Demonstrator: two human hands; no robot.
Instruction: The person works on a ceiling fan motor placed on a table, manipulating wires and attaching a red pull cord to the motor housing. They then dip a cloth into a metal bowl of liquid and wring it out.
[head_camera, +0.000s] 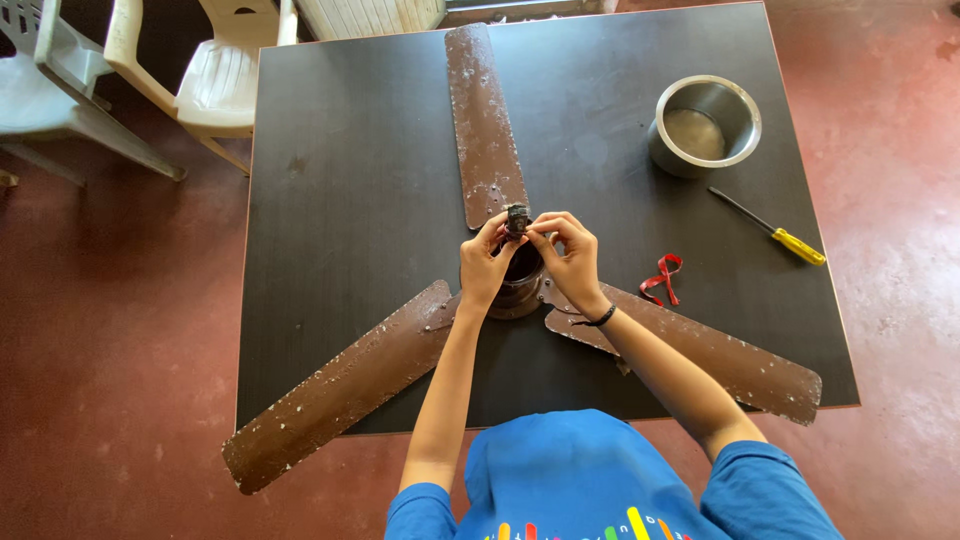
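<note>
Blue-sleeved arms reach to the ceiling fan motor hub; left hand and right hand both pinch a small dark part just above it, beside three brown blades.

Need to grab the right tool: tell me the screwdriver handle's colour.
Yellow handle on the screwdriver, with a dark shaft; seen in the head view.

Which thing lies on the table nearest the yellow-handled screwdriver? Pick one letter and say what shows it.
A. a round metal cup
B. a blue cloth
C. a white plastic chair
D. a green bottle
A: the round metal cup stands on the dark table just up and left of the yellow-handled screwdriver, closer than the red ribbon; the chairs stand on the floor.
</note>
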